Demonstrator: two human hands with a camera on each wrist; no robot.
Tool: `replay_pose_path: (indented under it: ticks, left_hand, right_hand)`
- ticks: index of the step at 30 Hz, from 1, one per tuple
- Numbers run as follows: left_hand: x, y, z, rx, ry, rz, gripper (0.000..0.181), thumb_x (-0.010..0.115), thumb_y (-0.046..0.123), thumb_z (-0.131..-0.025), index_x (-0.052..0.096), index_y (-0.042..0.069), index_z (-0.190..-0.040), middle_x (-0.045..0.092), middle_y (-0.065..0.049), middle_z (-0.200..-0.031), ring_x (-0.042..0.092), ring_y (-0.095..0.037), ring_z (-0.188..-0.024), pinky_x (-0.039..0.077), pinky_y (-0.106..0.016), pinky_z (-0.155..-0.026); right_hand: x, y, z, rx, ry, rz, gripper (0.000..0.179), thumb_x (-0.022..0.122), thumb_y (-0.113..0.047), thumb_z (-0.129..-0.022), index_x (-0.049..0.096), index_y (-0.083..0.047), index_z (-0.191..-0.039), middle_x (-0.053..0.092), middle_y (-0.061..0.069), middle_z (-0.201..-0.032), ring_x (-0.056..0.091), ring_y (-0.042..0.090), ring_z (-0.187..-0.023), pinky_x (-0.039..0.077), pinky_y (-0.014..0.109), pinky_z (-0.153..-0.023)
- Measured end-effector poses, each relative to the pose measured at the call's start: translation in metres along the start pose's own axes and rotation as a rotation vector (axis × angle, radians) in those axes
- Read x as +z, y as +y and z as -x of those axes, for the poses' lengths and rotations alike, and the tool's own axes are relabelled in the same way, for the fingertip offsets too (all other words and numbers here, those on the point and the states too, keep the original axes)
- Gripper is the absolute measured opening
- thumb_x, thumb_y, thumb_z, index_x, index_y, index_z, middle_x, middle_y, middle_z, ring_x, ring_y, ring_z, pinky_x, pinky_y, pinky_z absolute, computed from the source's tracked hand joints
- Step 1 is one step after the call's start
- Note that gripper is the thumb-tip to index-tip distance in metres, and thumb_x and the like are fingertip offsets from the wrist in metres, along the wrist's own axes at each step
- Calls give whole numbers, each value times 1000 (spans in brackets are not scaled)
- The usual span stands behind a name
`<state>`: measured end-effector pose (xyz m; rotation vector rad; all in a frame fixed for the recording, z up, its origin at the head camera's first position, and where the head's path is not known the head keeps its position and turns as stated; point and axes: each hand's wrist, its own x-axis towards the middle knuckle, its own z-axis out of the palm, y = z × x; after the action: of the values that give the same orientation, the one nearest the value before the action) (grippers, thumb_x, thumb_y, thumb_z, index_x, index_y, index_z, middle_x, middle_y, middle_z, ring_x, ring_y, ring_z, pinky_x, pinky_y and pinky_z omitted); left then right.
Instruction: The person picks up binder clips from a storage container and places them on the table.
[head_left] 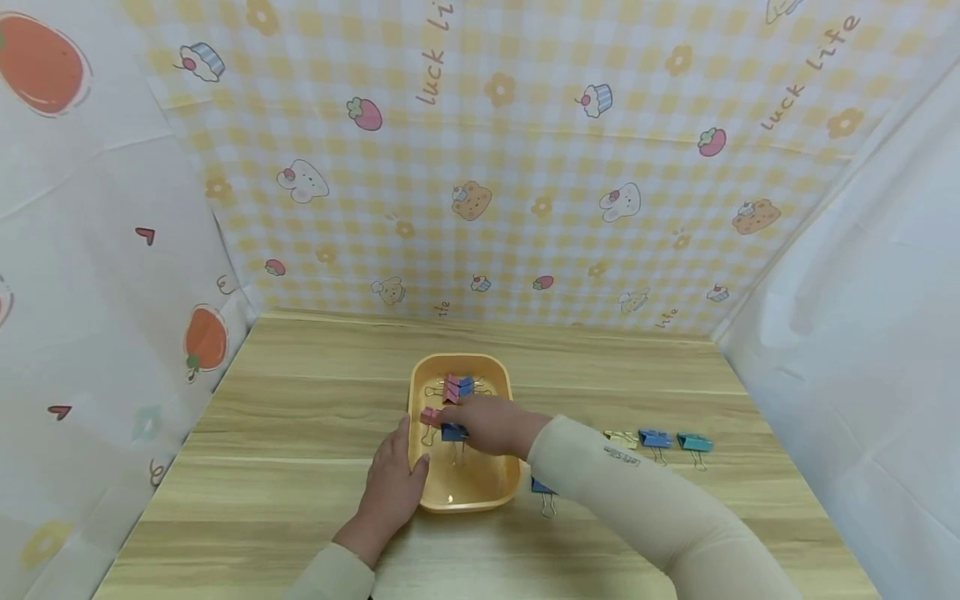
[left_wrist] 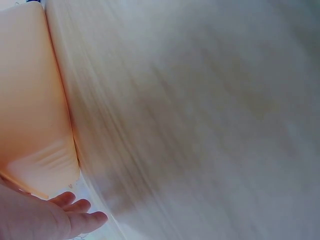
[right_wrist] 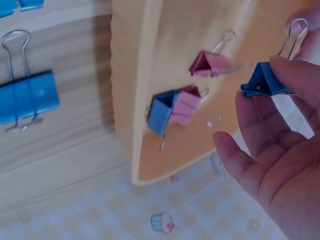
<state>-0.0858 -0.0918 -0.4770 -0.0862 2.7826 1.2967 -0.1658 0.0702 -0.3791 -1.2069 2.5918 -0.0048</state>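
My right hand (head_left: pixel 491 423) is over the yellow-orange plastic tray (head_left: pixel 480 496) and pinches a blue binder clip (right_wrist: pixel 267 80) between thumb and fingers. Its wire handle points up in the right wrist view. Inside the tray lie a pink binder clip (right_wrist: pixel 210 64) and, side by side, another pink clip (right_wrist: pixel 185 104) and a blue clip (right_wrist: pixel 162 112). Against the tray's left side rests my left hand (head_left: pixel 393 483), fingers extended along the outer wall and thumb near the rim. The left wrist view shows its fingertips (left_wrist: pixel 95 220) beside the tray wall.
Right of the tray on the wood-grain table (head_left: pixel 300 417) lie a yellow clip (head_left: pixel 621 439), a blue clip (head_left: pixel 656 438) and a green clip (head_left: pixel 695 442). Another blue clip (head_left: pixel 543 486) sits close to the tray, partly under the right sleeve. Patterned cloth (head_left: pixel 525 167) hangs behind.
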Motion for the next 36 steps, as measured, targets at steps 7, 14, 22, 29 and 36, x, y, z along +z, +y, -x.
replay_pose_path:
  ticks: [7,14,22,29,36]
  left_hand:
    - [1,1,0,5,14,2,68,51,20,-98,15,1,-153,31,-32,-146,26,-50,-136,22,-65,-108]
    - [2,0,-1,5,22,-2,68,51,20,-98,16,1,-153,32,-32,-146,27,-50,-136,23,-65,-108]
    - [3,-1,-2,-2,20,4,68,51,21,-98,15,2,-153,30,-31,-147,27,-49,-136,23,-65,-109]
    - [3,-1,-2,2,15,5,69,50,21,-98,14,2,-153,30,-31,-147,25,-49,-137,22,-64,-109]
    - [4,-1,-3,-7,14,1,69,50,21,-98,14,2,-153,30,-32,-147,26,-49,-137,23,-64,-109]
  right_hand:
    - [-5,16,17,-1,69,-18,38,69,-11,-88,63,-20,-124,64,3,-100,59,13,-83,54,28,-74]
    - [-9,31,38,57,93,-69,42,70,-8,-87,62,-19,-127,63,1,-100,59,13,-85,53,27,-74]
    - [-10,48,59,56,153,-131,40,71,-5,-85,62,-12,-123,63,4,-100,58,14,-84,53,29,-73]
    - [-3,59,75,68,161,-124,40,69,-2,-86,63,-13,-123,61,2,-96,53,10,-76,50,24,-66]
    - [5,69,88,83,158,-109,43,72,-3,-84,62,-11,-125,62,3,-99,57,13,-80,52,28,-68]
